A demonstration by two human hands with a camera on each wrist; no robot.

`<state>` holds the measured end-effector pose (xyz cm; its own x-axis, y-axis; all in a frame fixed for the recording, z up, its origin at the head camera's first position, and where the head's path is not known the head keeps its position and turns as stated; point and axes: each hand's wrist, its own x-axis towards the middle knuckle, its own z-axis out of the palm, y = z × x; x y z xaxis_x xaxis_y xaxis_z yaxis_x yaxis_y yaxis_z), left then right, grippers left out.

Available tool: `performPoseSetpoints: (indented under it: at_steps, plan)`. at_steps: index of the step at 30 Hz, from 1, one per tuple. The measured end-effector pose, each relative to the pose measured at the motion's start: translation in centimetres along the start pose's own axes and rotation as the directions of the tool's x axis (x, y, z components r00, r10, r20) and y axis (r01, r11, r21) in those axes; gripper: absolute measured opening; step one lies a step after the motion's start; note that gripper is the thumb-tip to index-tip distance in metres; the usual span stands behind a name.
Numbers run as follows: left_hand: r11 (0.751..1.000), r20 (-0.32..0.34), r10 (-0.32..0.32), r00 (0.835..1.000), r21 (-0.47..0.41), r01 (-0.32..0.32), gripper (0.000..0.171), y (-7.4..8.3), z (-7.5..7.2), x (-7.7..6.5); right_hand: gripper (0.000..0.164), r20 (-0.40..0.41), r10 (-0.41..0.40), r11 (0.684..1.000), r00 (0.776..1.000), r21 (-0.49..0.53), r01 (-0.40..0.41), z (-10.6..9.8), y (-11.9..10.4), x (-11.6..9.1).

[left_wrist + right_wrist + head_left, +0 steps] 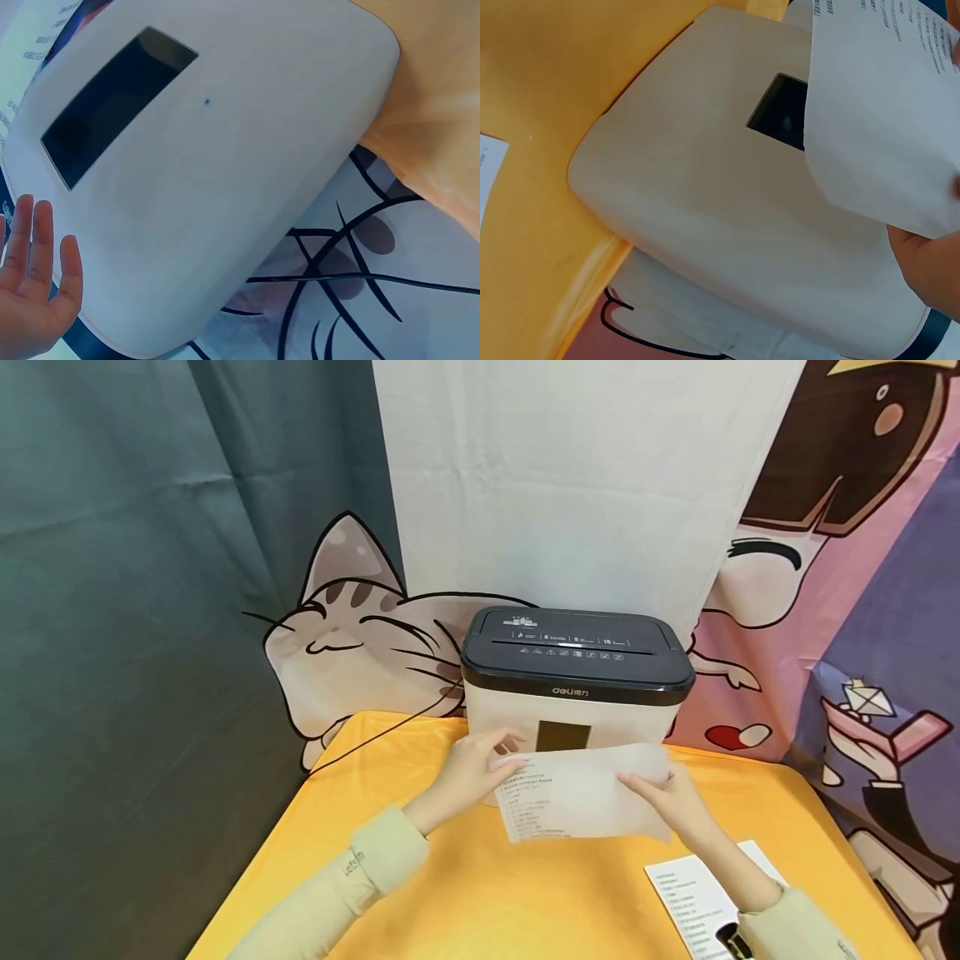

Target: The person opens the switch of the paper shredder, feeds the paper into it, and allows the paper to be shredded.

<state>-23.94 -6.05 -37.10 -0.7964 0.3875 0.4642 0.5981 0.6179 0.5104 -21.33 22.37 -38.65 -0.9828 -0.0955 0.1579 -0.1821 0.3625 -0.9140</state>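
Observation:
A sheet of printed paper point(577, 793) is held up in front of a white shredder with a black top point(577, 647). My right hand point(678, 797) pinches its right side, thumb on the near face and fingers hidden behind. At the upper left corner, my left hand point(476, 768) has its thumb over the printed side, while its other fingers reach above the top edge. The left wrist view shows those fingers point(71, 262) straight and spread beside the shredder's white body point(225, 180). In the right wrist view the sheet point(885, 112) partly covers the shredder's dark window point(780, 112).
Another printed sheet point(690, 902) lies on the yellow cloth point(465, 893), under the right forearm. A thin black cord point(390, 727) runs left from the shredder. Curtains with cartoon drawings point(352, 643) hang close behind the table.

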Motion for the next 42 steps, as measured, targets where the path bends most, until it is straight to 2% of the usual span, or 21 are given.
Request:
performPoseSetpoints:
  at_steps: [6, 10, 14, 21, 28, 34, 38, 42]
  plan:
    - [0.986, -0.001, -0.112, 0.994, -0.121, 0.112, 0.027, -0.5, -0.4, 0.2, 0.02, 0.011, 0.08, 0.993, 0.997, 0.083, -0.081, -0.7, -0.6, 0.2]
    - [0.971, -0.012, -0.141, 0.99, -0.195, 0.136, 0.025, -0.7, -0.5, 0.4, 0.019, 0.011, 0.123, 0.986, 0.992, 0.113, -0.124, -1.1, -1.2, 0.3]
    - [0.952, -0.001, -0.16, 0.987, -0.264, 0.154, 0.02, -0.9, -0.5, 0.5, 0.016, 0.013, 0.114, 0.985, 0.993, 0.131, -0.115, -1.4, -1.5, 0.2]
    - [0.875, 0.096, -0.159, 0.983, -0.447, 0.186, 0.022, -1.1, -0.7, 0.3, 0.013, 0.002, 0.091, 0.979, 0.996, 0.182, -0.09, -2.0, -1.9, 0.1]
    - [0.81, 0.179, -0.106, 0.978, -0.554, 0.189, 0.028, -1.0, -1.2, 0.5, 0.016, 0.015, 0.089, 0.956, 0.996, 0.281, -0.09, -1.9, -2.4, 0.0]
    - [0.751, 0.21, -0.109, 0.972, -0.623, 0.219, 0.029, -0.8, -1.6, 0.9, 0.02, 0.019, 0.032, 0.935, 0.999, 0.354, -0.037, -1.8, -3.1, 0.1]
    - [0.745, 0.206, -0.106, 0.973, -0.631, 0.215, 0.026, -0.6, -1.9, 0.9, 0.022, 0.022, 0.001, 0.929, 1.0, 0.371, -0.009, -1.9, -3.5, 0.2]
    - [0.776, 0.17, -0.113, 0.979, -0.601, 0.194, 0.021, -0.3, -2.4, 1.0, 0.024, 0.021, -0.018, 0.936, 1.0, 0.352, 0.009, -2.3, -3.8, 0.3]
